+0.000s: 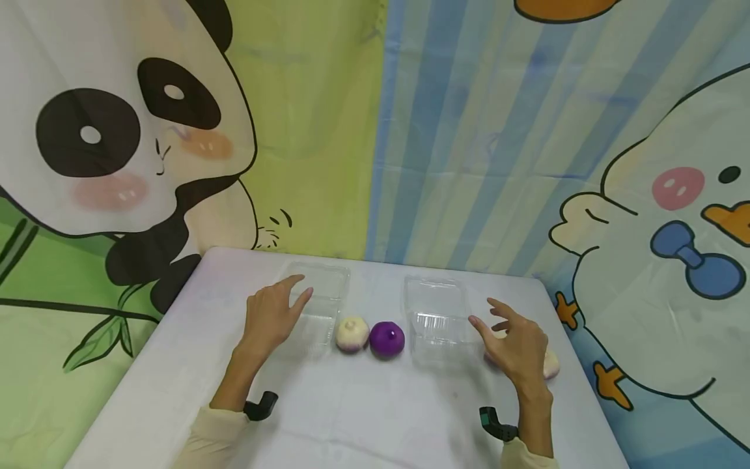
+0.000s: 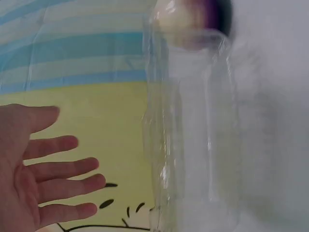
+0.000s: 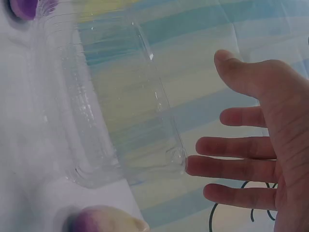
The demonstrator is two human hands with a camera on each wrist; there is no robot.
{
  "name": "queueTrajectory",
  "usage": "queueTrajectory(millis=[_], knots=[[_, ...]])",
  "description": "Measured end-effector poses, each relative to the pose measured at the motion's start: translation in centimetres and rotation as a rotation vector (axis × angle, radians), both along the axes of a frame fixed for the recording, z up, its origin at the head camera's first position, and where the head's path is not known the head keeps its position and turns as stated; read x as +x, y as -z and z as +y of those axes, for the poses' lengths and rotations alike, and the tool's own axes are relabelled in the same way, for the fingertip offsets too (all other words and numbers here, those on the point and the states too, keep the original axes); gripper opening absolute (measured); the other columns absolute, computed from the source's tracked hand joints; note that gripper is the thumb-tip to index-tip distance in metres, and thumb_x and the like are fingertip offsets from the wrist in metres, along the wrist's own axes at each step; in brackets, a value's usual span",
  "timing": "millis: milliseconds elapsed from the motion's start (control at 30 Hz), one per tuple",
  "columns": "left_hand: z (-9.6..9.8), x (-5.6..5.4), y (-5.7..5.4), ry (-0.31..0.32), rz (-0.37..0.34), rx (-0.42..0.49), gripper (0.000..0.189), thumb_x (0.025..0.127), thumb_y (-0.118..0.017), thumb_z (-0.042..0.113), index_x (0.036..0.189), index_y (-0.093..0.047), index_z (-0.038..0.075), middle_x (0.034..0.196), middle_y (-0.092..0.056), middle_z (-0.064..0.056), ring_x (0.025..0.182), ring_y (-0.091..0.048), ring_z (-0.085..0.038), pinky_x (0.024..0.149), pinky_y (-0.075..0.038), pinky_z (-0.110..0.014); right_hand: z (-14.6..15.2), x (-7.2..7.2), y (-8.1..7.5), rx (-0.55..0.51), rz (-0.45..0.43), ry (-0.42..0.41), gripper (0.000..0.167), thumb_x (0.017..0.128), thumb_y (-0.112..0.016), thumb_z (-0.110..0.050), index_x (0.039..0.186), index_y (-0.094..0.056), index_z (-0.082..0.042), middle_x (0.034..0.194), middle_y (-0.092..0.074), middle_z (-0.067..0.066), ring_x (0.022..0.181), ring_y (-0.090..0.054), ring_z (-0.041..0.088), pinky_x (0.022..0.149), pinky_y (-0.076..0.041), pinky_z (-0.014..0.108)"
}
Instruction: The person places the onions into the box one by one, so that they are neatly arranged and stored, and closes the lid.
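My left hand (image 1: 271, 316) hovers over the left clear plastic container (image 1: 325, 286), its fingers extended and holding nothing. That container has its lid raised, and its long side shows in the left wrist view. Just right of it sit a cream-coloured bulb (image 1: 352, 333) and a round purple onion (image 1: 387, 340), side by side. My right hand (image 1: 518, 345) is at the right end of a second clear container (image 1: 436, 319), also with its lid up; thumb and fingers are spread. In the right wrist view a purple-and-cream bulb (image 3: 108, 220) lies near that container's end.
A white table (image 1: 375, 404) carries everything. Behind the right hand another pale bulb (image 1: 551, 365) shows partly. A printed curtain with a panda (image 1: 117, 130) and a white duck (image 1: 662, 312) hangs right behind the table's back edge.
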State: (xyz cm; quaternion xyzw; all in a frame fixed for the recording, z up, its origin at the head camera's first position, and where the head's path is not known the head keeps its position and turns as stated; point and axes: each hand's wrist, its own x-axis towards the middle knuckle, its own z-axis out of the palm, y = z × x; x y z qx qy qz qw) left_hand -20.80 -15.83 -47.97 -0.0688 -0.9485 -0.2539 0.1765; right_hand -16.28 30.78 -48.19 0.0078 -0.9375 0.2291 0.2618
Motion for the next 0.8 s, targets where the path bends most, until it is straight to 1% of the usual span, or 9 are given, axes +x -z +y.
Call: queueTrajectory(millis=[33, 67, 100, 167, 267, 367, 500, 600, 800], knots=[[0.4, 0.0, 0.1, -0.006, 0.023, 0.025, 0.043, 0.106, -0.071, 0.039, 0.136, -0.074, 0.008, 0.105, -0.083, -0.019, 0.062, -0.06, -0.029, 0.054, -0.051, -0.043, 0.1, 0.0, 0.0, -0.002, 0.002, 0.007, 0.058, 0.091, -0.088, -0.042, 0.139, -0.075, -0.012, 0.108, -0.085, 0.016, 0.077, -0.081, 0.035, 0.074, -0.063, 0.057], [0.7, 0.1, 0.1, -0.01, 0.043, 0.057, 0.039, 0.106, -0.072, 0.038, 0.133, -0.076, 0.009, 0.098, -0.084, -0.017, 0.058, -0.057, -0.025, 0.049, -0.042, -0.037, 0.2, 0.1, 0.0, -0.004, 0.0, 0.014, 0.058, 0.091, -0.087, -0.042, 0.139, -0.075, -0.012, 0.107, -0.085, 0.015, 0.076, -0.081, 0.034, 0.075, -0.063, 0.057], [1.1, 0.1, 0.2, -0.013, 0.059, 0.09, 0.036, 0.106, -0.072, 0.036, 0.13, -0.078, 0.009, 0.093, -0.084, -0.015, 0.055, -0.056, -0.023, 0.047, -0.039, -0.034, 0.3, 0.1, 0.1, -0.009, -0.002, 0.017, 0.057, 0.092, -0.087, -0.042, 0.139, -0.075, -0.013, 0.105, -0.085, 0.015, 0.076, -0.08, 0.034, 0.076, -0.062, 0.058], [1.7, 0.2, 0.3, -0.014, 0.084, 0.158, 0.031, 0.106, -0.072, 0.033, 0.124, -0.08, 0.01, 0.098, -0.085, -0.012, 0.059, -0.069, -0.023, 0.049, -0.044, -0.033, 0.6, 0.2, 0.1, -0.017, -0.002, 0.022, 0.056, 0.092, -0.087, -0.041, 0.139, -0.075, -0.012, 0.103, -0.085, 0.016, 0.076, -0.08, 0.034, 0.076, -0.062, 0.058], [2.7, 0.4, 0.6, 0.001, 0.076, 0.253, 0.028, 0.106, -0.073, 0.032, 0.12, -0.082, 0.01, 0.091, -0.085, -0.009, 0.073, -0.081, -0.026, 0.058, -0.056, -0.039, 1.0, 0.3, 0.2, -0.025, 0.012, 0.027, 0.055, 0.091, -0.088, -0.039, 0.138, -0.076, -0.012, 0.1, -0.085, 0.016, 0.074, -0.08, 0.034, 0.073, -0.061, 0.057], [3.6, 0.4, 0.8, 0.017, 0.04, 0.321, 0.025, 0.105, -0.074, 0.033, 0.117, -0.083, 0.012, 0.089, -0.085, -0.009, 0.069, -0.08, -0.022, 0.06, -0.058, -0.041, 1.2, 0.4, 0.3, -0.028, 0.029, 0.027, 0.055, 0.09, -0.089, -0.038, 0.137, -0.076, -0.012, 0.099, -0.085, 0.016, 0.072, -0.079, 0.034, 0.071, -0.061, 0.056], [4.8, 0.5, 0.8, 0.04, -0.007, 0.403, 0.023, 0.104, -0.075, 0.032, 0.115, -0.083, 0.014, 0.089, -0.084, -0.009, 0.062, -0.077, -0.02, 0.054, -0.054, -0.034, 1.4, 0.3, 0.4, -0.027, 0.028, 0.029, 0.056, 0.089, -0.09, -0.039, 0.137, -0.076, -0.013, 0.099, -0.085, 0.015, 0.073, -0.08, 0.033, 0.072, -0.062, 0.057], [5.8, 0.5, 0.8, 0.082, -0.06, 0.498, 0.022, 0.104, -0.075, 0.029, 0.115, -0.082, 0.011, 0.09, -0.084, -0.012, 0.06, -0.078, -0.027, 0.048, -0.053, -0.031, 1.4, 0.4, 0.3, -0.03, 0.019, 0.033, 0.057, 0.09, -0.089, -0.039, 0.138, -0.076, -0.013, 0.101, -0.085, 0.015, 0.075, -0.08, 0.035, 0.075, -0.061, 0.059], [8.4, 0.7, 1.0, 0.176, -0.196, 0.736, 0.02, 0.105, -0.073, 0.022, 0.11, -0.08, 0.004, 0.089, -0.081, -0.024, 0.063, -0.077, -0.042, 0.045, -0.06, -0.032, 1.5, 0.6, 0.1, -0.034, 0.032, 0.04, 0.057, 0.09, -0.089, -0.038, 0.139, -0.075, -0.012, 0.101, -0.085, 0.016, 0.075, -0.08, 0.036, 0.072, -0.062, 0.056]])
